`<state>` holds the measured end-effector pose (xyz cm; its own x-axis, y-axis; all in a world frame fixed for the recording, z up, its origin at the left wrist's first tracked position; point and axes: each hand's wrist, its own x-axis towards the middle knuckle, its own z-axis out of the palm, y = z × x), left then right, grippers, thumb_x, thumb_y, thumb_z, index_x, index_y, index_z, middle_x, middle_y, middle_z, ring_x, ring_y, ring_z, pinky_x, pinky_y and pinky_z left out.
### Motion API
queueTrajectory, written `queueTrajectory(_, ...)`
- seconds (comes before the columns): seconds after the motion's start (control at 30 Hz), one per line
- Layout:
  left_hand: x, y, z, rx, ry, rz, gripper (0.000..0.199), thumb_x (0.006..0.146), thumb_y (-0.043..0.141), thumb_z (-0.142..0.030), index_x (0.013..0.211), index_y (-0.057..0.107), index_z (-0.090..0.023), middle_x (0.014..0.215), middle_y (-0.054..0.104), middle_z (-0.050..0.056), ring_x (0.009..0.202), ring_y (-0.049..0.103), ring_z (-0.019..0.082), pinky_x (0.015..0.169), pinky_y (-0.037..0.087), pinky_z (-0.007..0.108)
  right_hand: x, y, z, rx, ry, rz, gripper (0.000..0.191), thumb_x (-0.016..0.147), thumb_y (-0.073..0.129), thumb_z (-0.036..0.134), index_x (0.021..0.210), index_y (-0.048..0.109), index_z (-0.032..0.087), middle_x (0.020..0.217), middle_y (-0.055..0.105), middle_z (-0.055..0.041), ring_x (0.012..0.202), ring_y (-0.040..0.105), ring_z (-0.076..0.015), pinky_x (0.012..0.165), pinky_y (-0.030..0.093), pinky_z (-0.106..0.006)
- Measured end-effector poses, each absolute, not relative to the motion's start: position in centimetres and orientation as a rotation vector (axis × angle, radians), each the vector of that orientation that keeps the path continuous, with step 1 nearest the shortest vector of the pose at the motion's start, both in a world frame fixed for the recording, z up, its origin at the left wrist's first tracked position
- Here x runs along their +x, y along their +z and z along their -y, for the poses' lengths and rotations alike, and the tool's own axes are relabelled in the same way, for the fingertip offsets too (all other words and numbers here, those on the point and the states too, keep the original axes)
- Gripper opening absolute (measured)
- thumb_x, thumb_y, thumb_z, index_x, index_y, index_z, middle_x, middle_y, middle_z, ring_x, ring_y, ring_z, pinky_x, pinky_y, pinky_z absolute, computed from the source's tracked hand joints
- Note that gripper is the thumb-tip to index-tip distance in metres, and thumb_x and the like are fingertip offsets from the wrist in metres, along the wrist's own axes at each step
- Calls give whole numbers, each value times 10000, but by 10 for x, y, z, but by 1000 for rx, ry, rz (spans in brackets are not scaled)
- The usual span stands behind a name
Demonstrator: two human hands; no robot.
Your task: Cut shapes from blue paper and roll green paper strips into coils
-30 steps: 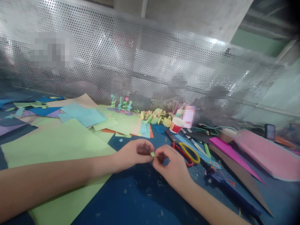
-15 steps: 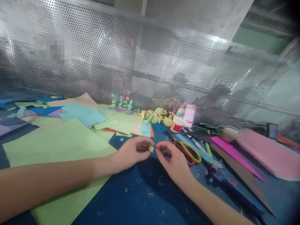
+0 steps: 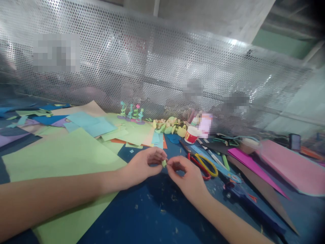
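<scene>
A small pale green paper piece (image 3: 164, 163), star- or flower-shaped, is pinched at the fingertips of my left hand (image 3: 143, 166). My right hand (image 3: 186, 174) meets it from the right, thumb and forefinger pressed together at its edge. Whether those right fingers grip the paper piece itself or something tiny beside it cannot be made out. Scissors (image 3: 207, 164) with red and yellow handles lie just beyond my right hand. Under my left forearm spreads a large light green paper sheet (image 3: 68, 159).
Little paper flowers on stands (image 3: 132, 113) and round yellow-green paper pieces (image 3: 171, 126) line the back. A red-and-white cup (image 3: 191, 135) stands beside them. A dark blue glue gun (image 3: 254, 203), a magenta sheet (image 3: 256, 169) and a pink sheet (image 3: 291, 166) lie right. Behind rises a perforated metal screen (image 3: 162, 64).
My right hand has shifted slightly left and down, so its fingertips now meet the green paper piece. The small piece has turned a little in my left fingers.
</scene>
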<state>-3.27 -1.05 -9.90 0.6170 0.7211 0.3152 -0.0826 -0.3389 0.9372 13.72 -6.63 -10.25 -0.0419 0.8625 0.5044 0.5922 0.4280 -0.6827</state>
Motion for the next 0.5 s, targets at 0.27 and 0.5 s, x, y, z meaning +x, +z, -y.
queueTrajectory(0.27,-32,-97,17,1744,853,-467,252,726,539,-57,943,582,-178,940,637,17,899,618,144,871,468,294,133,-97,72,-1301,240,1804,95,708,544,110,736,548,201,686,560,13,595,548,-125,586,470,-241)
queueTrajectory(0.5,-33,-99,9,1639,798,-528,197,741,638,-169,929,583,-179,886,641,24,866,614,159,823,468,297,136,-97,71,-1277,197,1784,92,733,533,116,744,541,207,680,560,17,610,557,-130,602,472,-245)
